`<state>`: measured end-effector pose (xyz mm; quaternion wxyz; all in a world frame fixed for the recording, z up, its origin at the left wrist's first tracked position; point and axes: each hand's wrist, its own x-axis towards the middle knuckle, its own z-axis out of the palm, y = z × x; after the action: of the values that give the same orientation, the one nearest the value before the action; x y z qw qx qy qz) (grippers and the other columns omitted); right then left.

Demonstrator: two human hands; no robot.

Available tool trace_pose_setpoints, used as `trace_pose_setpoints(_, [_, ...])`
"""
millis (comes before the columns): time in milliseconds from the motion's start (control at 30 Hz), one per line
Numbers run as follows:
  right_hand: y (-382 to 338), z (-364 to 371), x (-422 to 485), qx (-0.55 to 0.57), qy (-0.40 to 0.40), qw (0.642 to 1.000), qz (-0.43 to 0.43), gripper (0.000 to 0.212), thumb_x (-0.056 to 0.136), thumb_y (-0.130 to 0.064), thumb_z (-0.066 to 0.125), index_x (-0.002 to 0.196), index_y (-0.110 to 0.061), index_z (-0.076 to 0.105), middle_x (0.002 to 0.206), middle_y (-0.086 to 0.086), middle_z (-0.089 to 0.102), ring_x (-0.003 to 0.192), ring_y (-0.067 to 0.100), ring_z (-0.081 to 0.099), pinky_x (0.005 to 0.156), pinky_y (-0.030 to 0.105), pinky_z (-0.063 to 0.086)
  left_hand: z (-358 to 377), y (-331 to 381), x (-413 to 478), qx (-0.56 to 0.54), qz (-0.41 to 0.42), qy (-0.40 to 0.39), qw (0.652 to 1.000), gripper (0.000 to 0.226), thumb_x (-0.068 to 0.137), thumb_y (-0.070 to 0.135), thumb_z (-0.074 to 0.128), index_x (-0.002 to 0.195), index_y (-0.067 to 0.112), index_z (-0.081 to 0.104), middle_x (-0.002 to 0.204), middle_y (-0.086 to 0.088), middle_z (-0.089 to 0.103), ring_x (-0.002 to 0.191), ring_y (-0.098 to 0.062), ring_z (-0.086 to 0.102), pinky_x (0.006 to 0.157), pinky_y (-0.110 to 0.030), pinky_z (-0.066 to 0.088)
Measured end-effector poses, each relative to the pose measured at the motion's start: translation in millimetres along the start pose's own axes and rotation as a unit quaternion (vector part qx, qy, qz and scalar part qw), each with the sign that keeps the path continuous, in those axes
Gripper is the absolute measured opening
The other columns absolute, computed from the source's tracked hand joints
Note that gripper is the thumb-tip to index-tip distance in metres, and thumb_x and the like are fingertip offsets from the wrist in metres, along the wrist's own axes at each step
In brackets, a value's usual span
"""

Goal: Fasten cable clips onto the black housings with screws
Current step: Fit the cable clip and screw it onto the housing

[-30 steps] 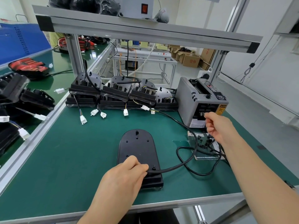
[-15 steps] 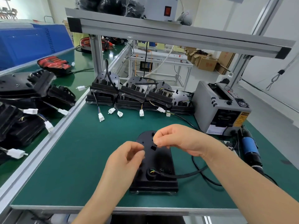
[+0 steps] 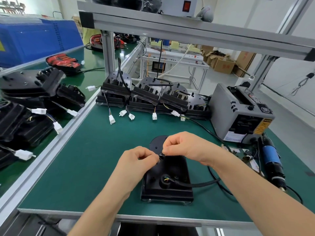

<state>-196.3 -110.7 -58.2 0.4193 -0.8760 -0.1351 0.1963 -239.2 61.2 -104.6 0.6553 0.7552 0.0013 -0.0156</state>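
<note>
Above the black housing (image 3: 172,169), pinching a cable clip (image 3: 161,156) between fingers of left hand (image 3: 139,159) and right hand (image 3: 185,147), likely orienting it for seating.

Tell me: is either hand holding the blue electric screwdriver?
No: the screwdriver lies on the mat while the left hand and right hand pinch a small black part.

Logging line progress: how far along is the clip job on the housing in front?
Done: the housing lies on the mat, its cable out. In hand: the left hand and right hand pinch a small black clip above it. Left: seating and screwing it; the screwdriver lies untouched.
</note>
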Motion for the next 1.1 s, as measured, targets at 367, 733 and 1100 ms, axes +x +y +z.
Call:
trace_pose_setpoints(367, [-1,5,4,-0.032,-0.011,0.999,-0.014,0.017,0.083,-0.023,0.067,0.067,-0.026,0.063,0.066,-0.013,0.054,0.062,0.002,0.045,0.066,0.019,0.038,-7,-11,4,0.059,0.032,-0.004,0.998,0.013,0.080,0.019,0.066,0.068,0.024,0.068,0.075,0.009,0.065,0.060,0.006,0.051,0.057,-0.004,0.036])
trace_pose_setpoints(733, [-5,8,3,-0.063,-0.021,0.998,-0.015,0.015,0.084,-0.019,0.066,0.069,-0.023,0.064,0.078,-0.004,0.059,0.066,0.006,0.045,0.063,0.019,0.037,-7,-9,3,0.050,-0.005,-0.025,0.998,0.019,0.081,0.020,0.064,0.064,0.025,0.069,0.078,0.012,0.066,0.068,0.007,0.054,0.060,-0.004,0.036])
trace_pose_setpoints(1100, [4,17,11,-0.097,0.004,0.995,-0.013,0.021,0.080,-0.016,0.066,0.062,-0.024,0.059,0.083,0.002,0.062,0.067,0.012,0.047,0.065,0.029,0.041,-13,-15,4,0.099,-0.041,-0.035,0.994,0.015,0.081,0.022,0.065,0.068,0.023,0.071,0.081,0.008,0.070,0.073,-0.007,0.059,0.065,-0.014,0.041])
